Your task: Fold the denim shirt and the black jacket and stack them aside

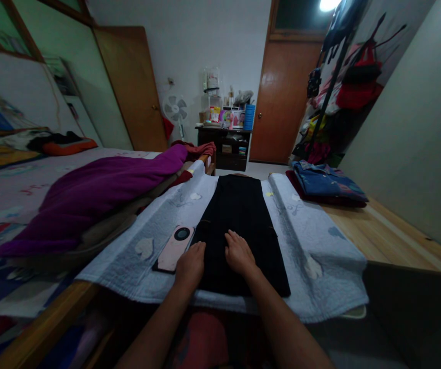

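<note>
While flat, black garment (239, 207) beneath the right hand (240, 253).

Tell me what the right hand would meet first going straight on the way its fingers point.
More of the black cloth, which the right hand seems to rest on; depth there is hard to judge. Beyond that cloth's left edge, the line would probably reach the pale patterned cloth.

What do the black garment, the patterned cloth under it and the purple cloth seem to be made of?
Black garment: fabric, matte; no shine shows, fibre unclear.
Patterned cloth: probably quilted cotton or a blend, dull; its surface looks finely puckered.
Purple cloth: perhaps fleece, soft and matte; its folds look thick and rounded.
</note>
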A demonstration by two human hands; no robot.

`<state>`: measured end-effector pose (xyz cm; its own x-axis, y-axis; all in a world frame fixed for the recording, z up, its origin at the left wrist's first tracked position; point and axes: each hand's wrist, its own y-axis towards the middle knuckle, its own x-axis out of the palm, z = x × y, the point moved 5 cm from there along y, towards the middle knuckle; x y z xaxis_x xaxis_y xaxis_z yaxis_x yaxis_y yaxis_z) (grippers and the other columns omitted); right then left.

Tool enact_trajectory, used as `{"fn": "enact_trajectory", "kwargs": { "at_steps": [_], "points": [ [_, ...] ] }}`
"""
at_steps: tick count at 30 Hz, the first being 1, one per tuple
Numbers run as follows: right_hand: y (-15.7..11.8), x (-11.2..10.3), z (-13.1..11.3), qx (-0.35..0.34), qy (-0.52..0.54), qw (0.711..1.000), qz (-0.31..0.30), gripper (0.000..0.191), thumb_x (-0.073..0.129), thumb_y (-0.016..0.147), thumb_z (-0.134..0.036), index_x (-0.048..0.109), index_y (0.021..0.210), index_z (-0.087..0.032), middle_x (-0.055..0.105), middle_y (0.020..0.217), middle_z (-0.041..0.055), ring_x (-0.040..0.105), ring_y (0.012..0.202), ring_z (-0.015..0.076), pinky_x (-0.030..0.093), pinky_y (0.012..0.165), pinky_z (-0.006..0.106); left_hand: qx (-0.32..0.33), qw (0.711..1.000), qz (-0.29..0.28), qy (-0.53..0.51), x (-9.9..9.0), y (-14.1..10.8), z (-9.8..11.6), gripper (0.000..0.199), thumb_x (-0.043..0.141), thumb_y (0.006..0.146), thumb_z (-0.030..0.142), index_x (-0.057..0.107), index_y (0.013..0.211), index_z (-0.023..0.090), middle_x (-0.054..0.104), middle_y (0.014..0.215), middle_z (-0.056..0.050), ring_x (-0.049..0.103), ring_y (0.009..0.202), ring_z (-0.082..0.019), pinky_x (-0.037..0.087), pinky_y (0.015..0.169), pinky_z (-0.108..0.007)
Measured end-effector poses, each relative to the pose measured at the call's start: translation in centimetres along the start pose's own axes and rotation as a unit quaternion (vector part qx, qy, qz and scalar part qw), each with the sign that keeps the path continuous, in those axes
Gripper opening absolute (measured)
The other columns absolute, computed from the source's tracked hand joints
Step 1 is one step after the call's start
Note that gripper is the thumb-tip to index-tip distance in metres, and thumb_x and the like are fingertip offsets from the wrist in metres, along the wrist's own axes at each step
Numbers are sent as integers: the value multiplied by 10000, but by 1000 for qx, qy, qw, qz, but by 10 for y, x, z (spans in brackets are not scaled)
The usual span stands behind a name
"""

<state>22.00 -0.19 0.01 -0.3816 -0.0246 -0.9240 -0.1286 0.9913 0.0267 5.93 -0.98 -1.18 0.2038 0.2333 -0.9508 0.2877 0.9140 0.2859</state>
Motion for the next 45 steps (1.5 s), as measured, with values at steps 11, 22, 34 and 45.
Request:
{"fn": "enact_trajectory", "kwargs": {
  "at_steps": [11, 22, 34, 45],
  "points": [
    [0, 4, 2, 3, 1, 1000, 7, 551, 380, 891, -234, 391, 1431, -124, 320, 1520, 85, 281, 1401, 204, 200, 1145, 361, 26, 994, 96, -39, -24, 43, 6, 378, 344, 888, 105, 572, 1189, 131, 614, 1204, -134, 550, 1153, -251, 442, 1002, -423],
    [1, 5, 2, 0, -7, 1000, 3, 551, 377, 895, -245, 385, 1432, -121, 330, 1515, 90, 278, 1402, 202, 204, 1142, 357, 36, 998, 39, -40, 40, 53, 4, 439, 410, 904, 243, 496, 1302, 80, 497, 1390, -186, 435, 1315, -271, 381, 1065, -438],
    [1, 5, 1, -4, -6, 1000, 5, 549, 382, 892, -247, 395, 1426, -114, 338, 1510, 101, 294, 1394, 214, 221, 1136, 373, 18, 1000, 11, -23, 31, 42, 6, 460, 435, 912, 277, 469, 1342, 118, 441, 1435, -190, 406, 1333, -304, 395, 1036, -462],
    [35, -34, -10, 12, -73, 995, -74, 313, 513, 841, -314, 687, 1052, -162, 690, 1082, 139, 634, 1033, 262, 475, 851, 354, 1, 995, 100, -16, 6, 31, 11, 351, 456, 884, 197, 544, 1199, 71, 586, 1181, -194, 505, 1193, -310, 398, 1030, -469]
  ]
}}
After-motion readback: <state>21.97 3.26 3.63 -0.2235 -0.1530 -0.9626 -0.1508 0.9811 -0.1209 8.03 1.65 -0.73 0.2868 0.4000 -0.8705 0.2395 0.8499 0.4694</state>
